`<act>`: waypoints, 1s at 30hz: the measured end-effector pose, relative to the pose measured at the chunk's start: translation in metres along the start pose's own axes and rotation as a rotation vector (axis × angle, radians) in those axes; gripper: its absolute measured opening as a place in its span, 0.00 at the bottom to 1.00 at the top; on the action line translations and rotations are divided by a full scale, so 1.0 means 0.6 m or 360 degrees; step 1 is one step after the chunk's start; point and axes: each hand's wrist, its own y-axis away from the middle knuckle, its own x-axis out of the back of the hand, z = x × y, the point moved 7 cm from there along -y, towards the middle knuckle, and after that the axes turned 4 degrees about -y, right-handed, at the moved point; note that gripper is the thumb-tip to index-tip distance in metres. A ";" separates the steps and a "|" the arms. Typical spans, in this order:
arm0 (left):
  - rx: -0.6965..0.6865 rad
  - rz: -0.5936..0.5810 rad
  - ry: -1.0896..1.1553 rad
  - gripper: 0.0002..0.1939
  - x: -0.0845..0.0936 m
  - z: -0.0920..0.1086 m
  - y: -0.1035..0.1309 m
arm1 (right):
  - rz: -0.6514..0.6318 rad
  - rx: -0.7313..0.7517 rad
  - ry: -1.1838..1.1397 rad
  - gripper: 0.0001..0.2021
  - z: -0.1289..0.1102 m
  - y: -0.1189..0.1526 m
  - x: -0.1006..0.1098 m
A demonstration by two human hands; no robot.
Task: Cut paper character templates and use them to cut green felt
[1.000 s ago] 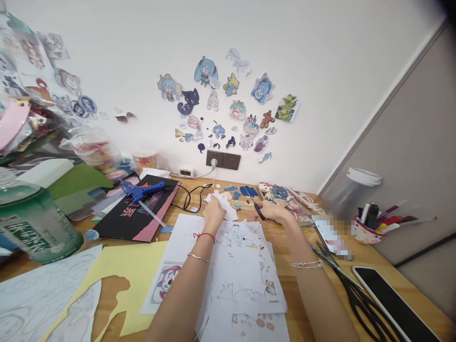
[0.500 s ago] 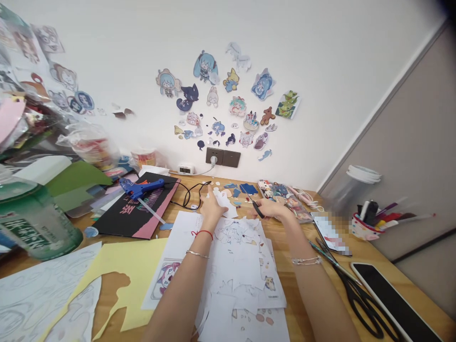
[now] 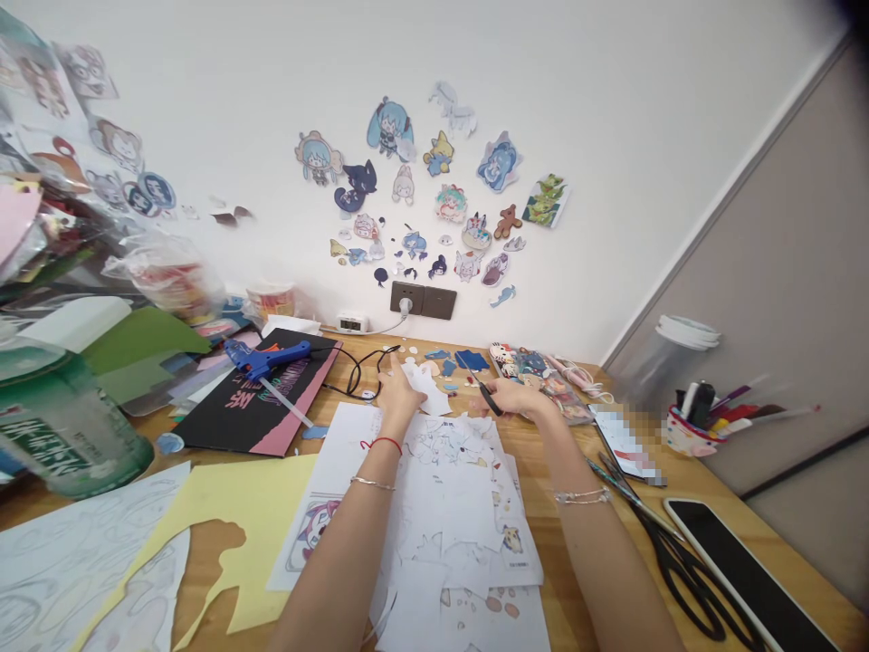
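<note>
From here I see the left hand (image 3: 400,397) spread, touching the jagged white paper piece (image 3: 430,384) at twelve o'clock, which it should steady flat while the right hand (image 3: 516,398), wrapped around black-handled metal scissors (image 3: 489,398) at one, minds the blades (image 3: 469,369).

Along the back edge of the desk (image 3: 553,543) stands a small clock (image 3: 353,323), with a wall socket (image 3: 405,301) above it and cut-out pictures (image 3: 391,129) stuck higher up the wall (image 3: 644,118). Toward the left end, a blue glue gun (image 3: 275,359) lies on a black folder (image 3: 221,415), and a green bottle (image 3: 68,435) stands nearer the front. By the right edge are a clear jar (image 3: 658,371), a cup of pens (image 3: 691,436) and, nearer the front corner, a dark-screened phone (image 3: 753,575).
</note>
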 end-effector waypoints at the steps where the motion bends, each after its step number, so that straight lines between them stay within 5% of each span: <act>1: 0.0006 -0.0005 0.0002 0.21 0.000 -0.001 -0.002 | 0.0002 0.0004 0.0005 0.12 0.000 0.000 0.001; 9: 0.0024 -0.0021 0.0050 0.17 0.004 -0.006 -0.013 | 0.0010 0.0000 0.0010 0.12 -0.002 0.005 0.002; 15: -0.0065 0.0010 0.0111 0.16 0.046 0.021 -0.012 | 0.0136 0.0067 -0.0097 0.11 -0.018 0.019 0.013; 20: -0.0323 0.0025 0.0171 0.14 0.087 0.063 -0.008 | 0.0498 0.0343 -0.0328 0.09 -0.035 0.008 0.038; 24: -0.0611 0.0006 0.0266 0.14 0.118 0.101 0.007 | 0.0799 0.0701 -0.0604 0.18 -0.062 0.012 0.056; 30: -0.0966 -0.0119 0.0408 0.11 0.156 0.145 0.050 | 0.0999 0.0950 -0.0984 0.19 -0.090 0.051 0.077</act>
